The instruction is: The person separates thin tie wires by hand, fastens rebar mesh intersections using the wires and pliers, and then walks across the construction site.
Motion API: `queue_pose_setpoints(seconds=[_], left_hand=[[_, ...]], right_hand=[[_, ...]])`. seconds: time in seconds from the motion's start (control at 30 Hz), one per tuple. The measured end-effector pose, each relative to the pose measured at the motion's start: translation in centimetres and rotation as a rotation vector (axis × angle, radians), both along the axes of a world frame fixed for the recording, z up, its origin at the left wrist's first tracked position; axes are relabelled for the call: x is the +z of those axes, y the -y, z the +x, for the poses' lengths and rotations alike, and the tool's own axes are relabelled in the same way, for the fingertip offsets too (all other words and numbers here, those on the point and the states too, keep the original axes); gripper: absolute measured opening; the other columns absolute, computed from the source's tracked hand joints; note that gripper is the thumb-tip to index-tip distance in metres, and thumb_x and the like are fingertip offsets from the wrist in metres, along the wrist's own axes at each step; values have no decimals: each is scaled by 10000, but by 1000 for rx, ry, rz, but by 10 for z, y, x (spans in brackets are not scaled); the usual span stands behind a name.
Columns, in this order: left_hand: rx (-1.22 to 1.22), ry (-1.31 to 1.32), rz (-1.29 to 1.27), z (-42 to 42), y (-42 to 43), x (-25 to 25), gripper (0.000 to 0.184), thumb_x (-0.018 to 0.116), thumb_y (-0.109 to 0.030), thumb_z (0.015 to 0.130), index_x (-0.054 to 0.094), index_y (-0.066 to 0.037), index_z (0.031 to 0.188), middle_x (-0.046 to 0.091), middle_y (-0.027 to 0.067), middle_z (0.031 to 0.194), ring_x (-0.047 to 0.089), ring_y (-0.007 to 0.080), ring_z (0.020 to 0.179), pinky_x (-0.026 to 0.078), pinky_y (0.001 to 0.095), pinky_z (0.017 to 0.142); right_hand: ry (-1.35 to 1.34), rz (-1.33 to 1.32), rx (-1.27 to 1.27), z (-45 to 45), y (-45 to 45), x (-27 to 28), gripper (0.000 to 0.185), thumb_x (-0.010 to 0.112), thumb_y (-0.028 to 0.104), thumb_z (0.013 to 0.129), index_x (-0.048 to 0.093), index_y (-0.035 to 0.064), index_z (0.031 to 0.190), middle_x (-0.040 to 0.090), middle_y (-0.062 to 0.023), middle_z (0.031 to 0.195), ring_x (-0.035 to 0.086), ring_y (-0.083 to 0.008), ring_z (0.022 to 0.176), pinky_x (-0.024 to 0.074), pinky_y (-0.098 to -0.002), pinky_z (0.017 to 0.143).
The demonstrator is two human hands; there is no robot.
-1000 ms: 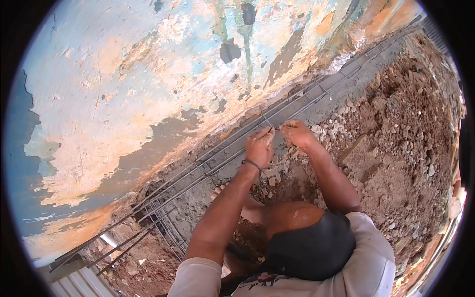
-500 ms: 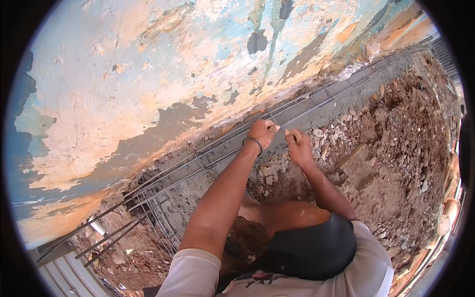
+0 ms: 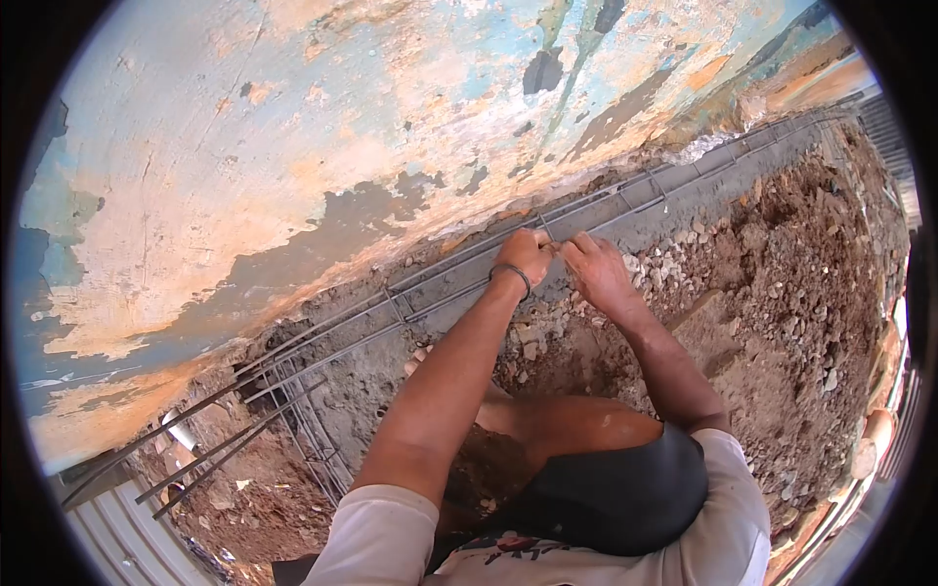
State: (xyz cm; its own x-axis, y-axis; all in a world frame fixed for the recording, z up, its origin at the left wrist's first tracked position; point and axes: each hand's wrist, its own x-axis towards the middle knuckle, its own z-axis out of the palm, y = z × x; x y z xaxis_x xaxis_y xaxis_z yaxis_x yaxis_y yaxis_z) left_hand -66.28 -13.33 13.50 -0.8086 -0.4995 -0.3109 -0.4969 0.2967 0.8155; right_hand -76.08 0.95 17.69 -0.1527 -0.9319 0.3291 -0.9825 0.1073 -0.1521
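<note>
A long rebar cage point(image 3: 430, 308) runs along the foot of the wall, its bars joined by cross stirrups. My left hand point(image 3: 526, 256), with a dark band at the wrist, is closed in a pinch at the near bars, close to a stirrup. My right hand point(image 3: 596, 270) meets it fingertip to fingertip, its fingers also pinched together. Whatever lies between the fingers is too small to make out. Both hands are over the grey concrete strip point(image 3: 640, 223) under the cage.
The peeling painted wall point(image 3: 293, 176) rises right behind the cage. Loose soil and rubble point(image 3: 782, 264) cover the near right side. Bare bar ends point(image 3: 186, 469) stick out at lower left, near a white pipe point(image 3: 180, 431) and a corrugated sheet point(image 3: 127, 537). Another cage point(image 3: 308, 430) branches off there.
My right hand has come up against my left, its back turning more toward the camera. My left hand remains at the bars. The view has shifted slightly.
</note>
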Motion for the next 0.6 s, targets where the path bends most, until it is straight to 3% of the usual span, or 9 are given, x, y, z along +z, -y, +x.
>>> queue_pose_setpoints(seconds=[0.03,0.1,0.13,0.2,0.23,0.4,0.43,0.53,0.6], left_hand=[[10,-4,3,0,0,3,269,683,-293,885,730,-29,914,687,187,789,655,316,715,496,413,680],[-29,28,-19,2,0,9,265,666,-288,894,724,-30,904,672,192,760,642,335,702,487,425,656],[-20,25,-17,3,0,12,265,666,-288,894,724,-30,904,672,192,760,642,335,702,487,425,656],[23,7,36,6,-4,14,266,643,-283,908,720,-29,900,666,199,760,642,352,718,484,434,666],[26,7,37,6,-5,14,266,643,-283,908,720,-29,900,666,199,760,642,352,718,484,434,666],[-5,-22,36,11,3,20,251,629,-251,914,708,-16,953,678,209,804,654,376,790,491,450,719],[2,-21,36,14,3,18,251,629,-251,914,708,-16,953,678,209,804,654,376,790,491,450,719],[30,-130,-174,48,-7,16,283,626,-248,910,680,-15,1059,691,202,926,651,396,841,499,464,747],[78,-397,-416,101,-21,41,326,606,-242,914,642,-29,1157,676,198,1049,647,411,908,510,476,789]], right_hand=[[-4,3,10,1,2,-3,65,586,109,923,560,63,885,616,-122,760,612,-358,680,497,-441,631],[360,5,-207,4,7,-15,51,563,96,942,552,59,909,622,-116,750,591,-370,591,492,-436,553],[357,9,-198,4,8,-30,51,563,96,942,552,59,909,622,-116,750,591,-370,591,492,-436,553],[1561,-160,-639,3,7,-61,22,538,85,957,541,65,964,622,-104,710,573,-397,533,502,-466,535],[1561,-157,-637,3,4,-58,22,538,85,957,541,65,964,622,-104,710,573,-397,533,502,-466,535],[298,-85,-324,1,-16,-9,354,614,115,904,536,76,1247,599,-166,1121,636,-359,842,536,-459,703],[176,52,-178,-4,-20,-6,456,641,151,884,524,100,1322,518,-167,1283,599,-322,1021,515,-446,822],[8,137,1,-10,-13,-10,408,660,195,881,573,110,1270,549,-145,1249,582,-322,1068,490,-441,895],[-85,124,50,-9,-1,-5,316,678,233,877,627,86,1152,599,-118,1142,592,-306,1019,485,-435,867]])
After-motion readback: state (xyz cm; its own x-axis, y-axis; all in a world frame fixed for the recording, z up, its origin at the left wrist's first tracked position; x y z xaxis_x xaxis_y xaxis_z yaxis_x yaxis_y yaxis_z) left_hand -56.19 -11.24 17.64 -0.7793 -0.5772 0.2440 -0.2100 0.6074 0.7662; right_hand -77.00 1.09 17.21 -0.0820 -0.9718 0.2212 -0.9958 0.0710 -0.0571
